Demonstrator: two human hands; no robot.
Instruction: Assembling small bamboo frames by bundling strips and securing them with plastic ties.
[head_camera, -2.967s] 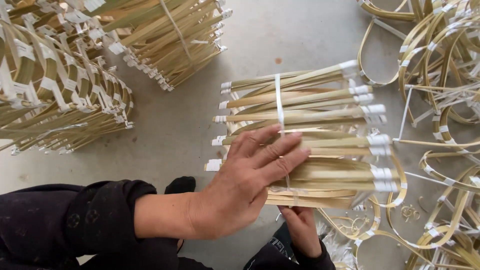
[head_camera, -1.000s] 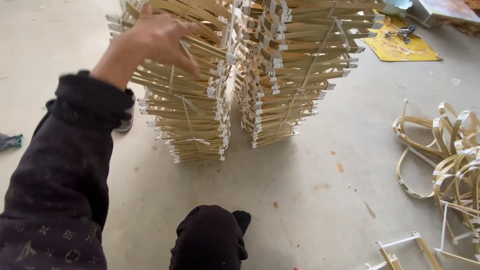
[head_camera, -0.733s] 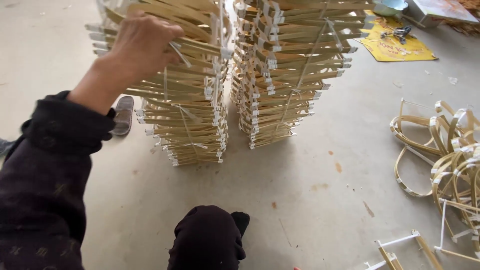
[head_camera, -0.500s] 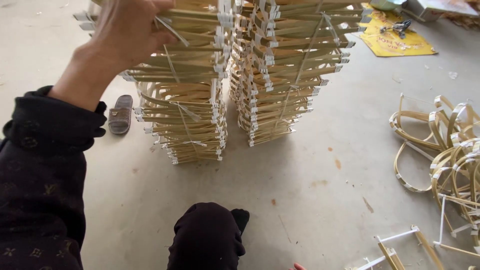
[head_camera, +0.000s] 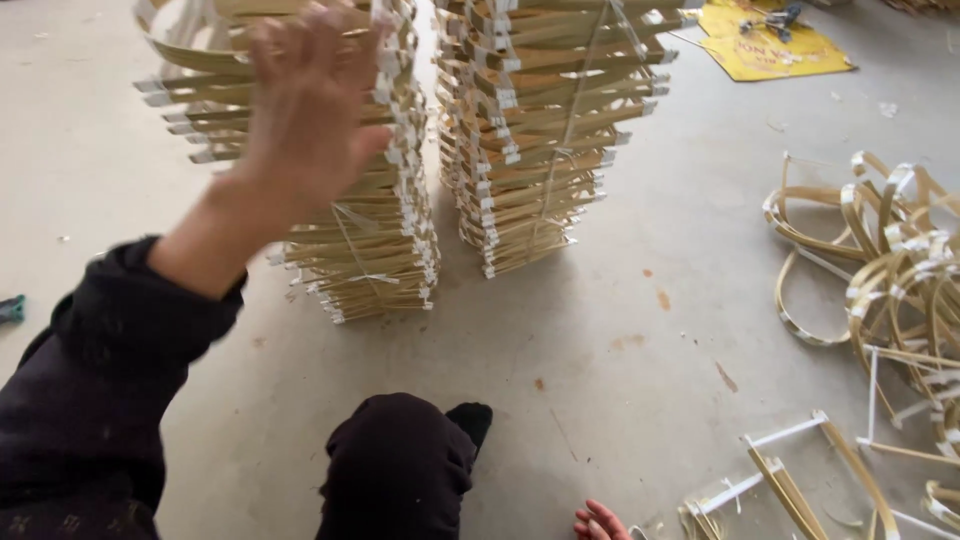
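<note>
My left hand is raised in front of the left stack of tied bamboo-strip bundles, fingers spread and blurred, holding nothing. A second tall stack of the same bundles stands just to its right on the concrete floor. My right hand shows only its fingertips at the bottom edge, resting on the floor beside loose bamboo strips; whether it grips anything is hidden. My knee in black cloth is between the hands.
A pile of curved bamboo strips with white tape ends lies at the right. A yellow printed sheet with a small tool on it lies at the far right. A sandal edge shows at the left.
My left hand has come off the top of the left stack and now hovers open in front of it. The view has tilted slightly down and my right fingertips have appeared.
</note>
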